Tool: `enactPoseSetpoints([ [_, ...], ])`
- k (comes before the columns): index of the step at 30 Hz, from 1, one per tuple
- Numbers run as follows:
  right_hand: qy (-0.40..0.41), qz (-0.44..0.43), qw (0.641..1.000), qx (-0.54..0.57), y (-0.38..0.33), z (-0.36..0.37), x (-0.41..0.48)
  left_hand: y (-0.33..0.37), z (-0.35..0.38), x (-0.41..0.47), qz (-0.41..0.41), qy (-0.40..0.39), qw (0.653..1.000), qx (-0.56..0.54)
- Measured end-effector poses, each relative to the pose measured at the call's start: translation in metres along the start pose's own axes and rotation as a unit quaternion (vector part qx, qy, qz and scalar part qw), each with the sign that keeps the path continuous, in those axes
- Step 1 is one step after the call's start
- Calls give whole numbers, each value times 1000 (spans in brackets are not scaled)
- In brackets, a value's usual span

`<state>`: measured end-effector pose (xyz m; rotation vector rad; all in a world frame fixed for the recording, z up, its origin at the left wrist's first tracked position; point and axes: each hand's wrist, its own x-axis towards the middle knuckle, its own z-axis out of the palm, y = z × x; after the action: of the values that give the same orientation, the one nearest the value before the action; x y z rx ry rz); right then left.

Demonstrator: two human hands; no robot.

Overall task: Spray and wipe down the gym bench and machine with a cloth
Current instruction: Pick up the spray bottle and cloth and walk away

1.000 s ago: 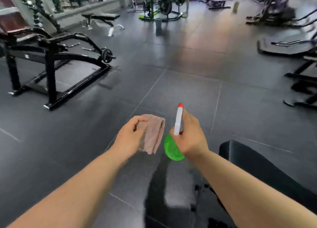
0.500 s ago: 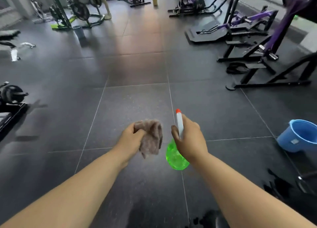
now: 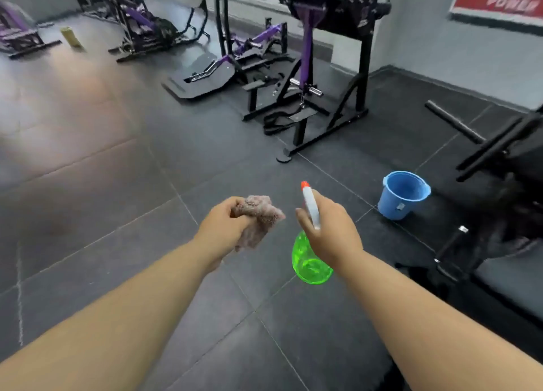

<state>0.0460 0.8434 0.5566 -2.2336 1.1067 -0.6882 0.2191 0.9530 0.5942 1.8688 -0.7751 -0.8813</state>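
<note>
A crumpled pinkish cloth [image 3: 260, 215] is gripped in the left hand [image 3: 224, 224], whose fingers are curled tightly around it. Part of the cloth hangs below the fist. A spray bottle [image 3: 311, 262] is held in the right hand [image 3: 332, 233], with the fingers wrapped around its neck below the white head. The orange nozzle is pointed toward the far side, and the green see-through body hangs beneath the hand. Both hands are raised over the dark tiled floor [image 3: 117, 190], side by side and near each other but apart. The cloth and the bottle are not touching.

A blue bucket [image 3: 395, 205] is seen standing on the floor to the right of the bottle and a little farther off. It is just beside black equipment [image 3: 499, 152] at the right edge, of which only bars and a dark, blurred lower part are shown. Farther away, right of centre, a black machine [image 3: 363, 67] with a purple post and a thick black pad on top is set on the floor. More purple and black machines [image 3: 141, 26] are placed at the far left. A red sign [image 3: 496, 1] is fixed to the wall at the far right, and a small yellow object [image 3: 70, 36] is seen on the floor at far left.
</note>
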Motion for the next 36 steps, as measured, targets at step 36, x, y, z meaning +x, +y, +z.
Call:
enactPoseSetpoints([
  [36, 106, 672, 646, 346, 473, -30, 399, 119, 525, 723, -193, -438, 870, 118],
])
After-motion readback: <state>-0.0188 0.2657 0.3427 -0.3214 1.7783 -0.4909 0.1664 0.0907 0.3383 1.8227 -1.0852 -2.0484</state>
